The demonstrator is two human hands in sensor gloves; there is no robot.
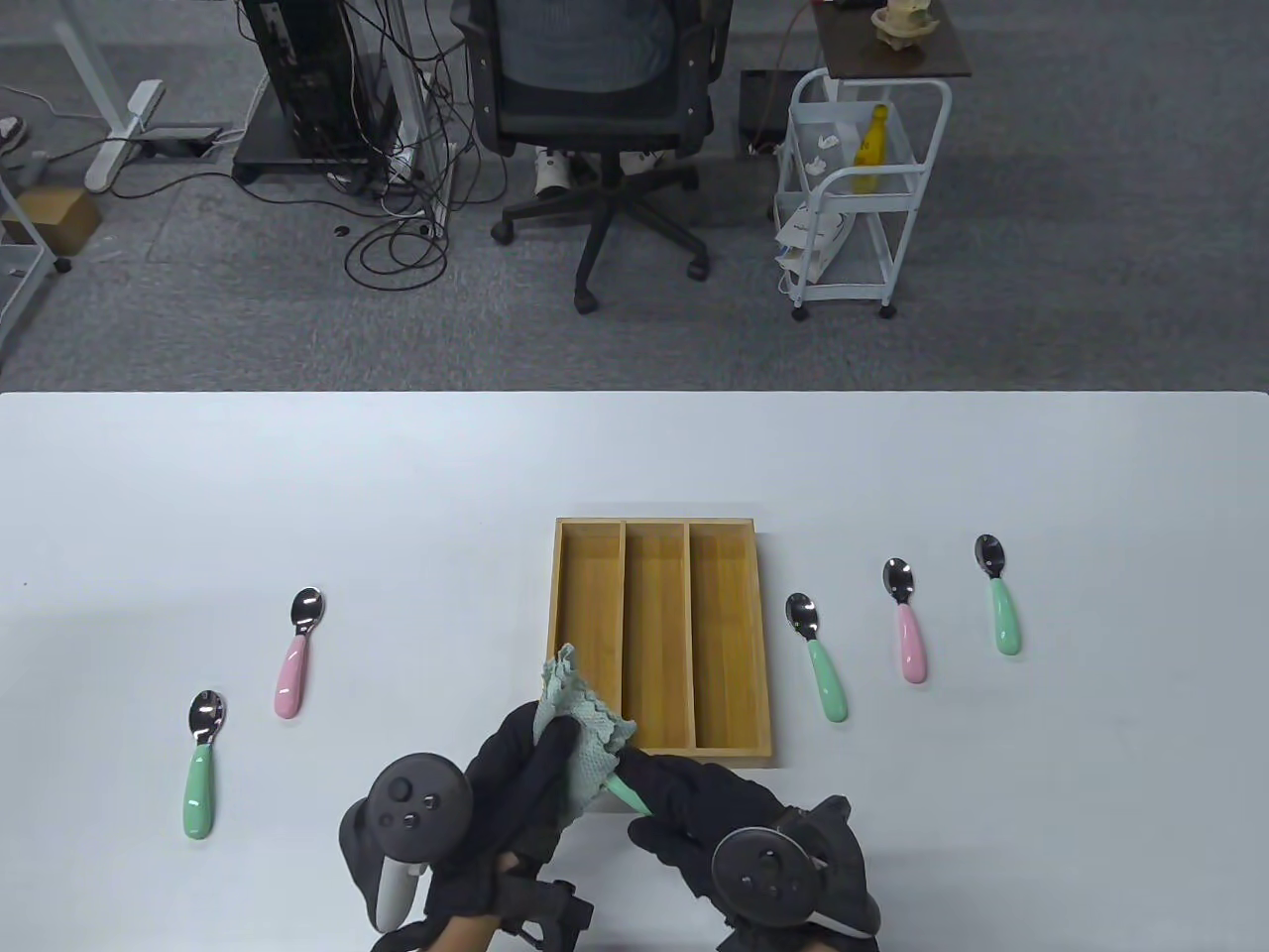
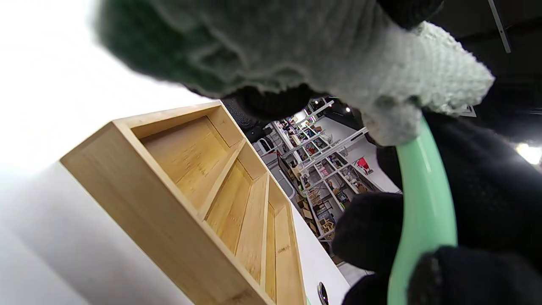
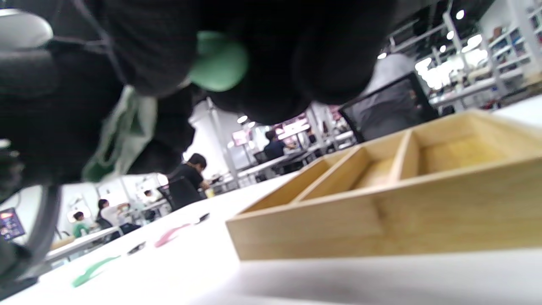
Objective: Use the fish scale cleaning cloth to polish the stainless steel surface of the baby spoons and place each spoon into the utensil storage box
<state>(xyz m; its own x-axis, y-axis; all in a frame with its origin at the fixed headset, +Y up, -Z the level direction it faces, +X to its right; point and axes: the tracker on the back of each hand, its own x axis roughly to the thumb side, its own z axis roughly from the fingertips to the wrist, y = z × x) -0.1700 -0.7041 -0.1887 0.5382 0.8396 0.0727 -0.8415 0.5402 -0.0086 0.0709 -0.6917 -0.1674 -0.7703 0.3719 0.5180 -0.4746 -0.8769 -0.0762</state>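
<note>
Light, slick mint-green-handled steel baby spoon [image 1: 627,793] gripped by right hand [image 1: 694,808], bowl pinched inside left hand's [image 1: 516,783] soft pale-green scalloped cloth [image 1: 580,729].

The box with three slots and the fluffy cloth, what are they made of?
The utensil storage box looks like bamboo or pale wood: honey colour, visible grain, smooth matt finish. The cleaning cloth seems a soft pale-green textile, probably microfibre, with a bumpy scale-like weave.

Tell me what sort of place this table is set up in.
Most likely an office or lab workspace used for recording. Beyond the white table are grey carpet, a black office chair, a computer tower with loose cables and a white rolling cart; the wrist views show stocked shelving.
</note>
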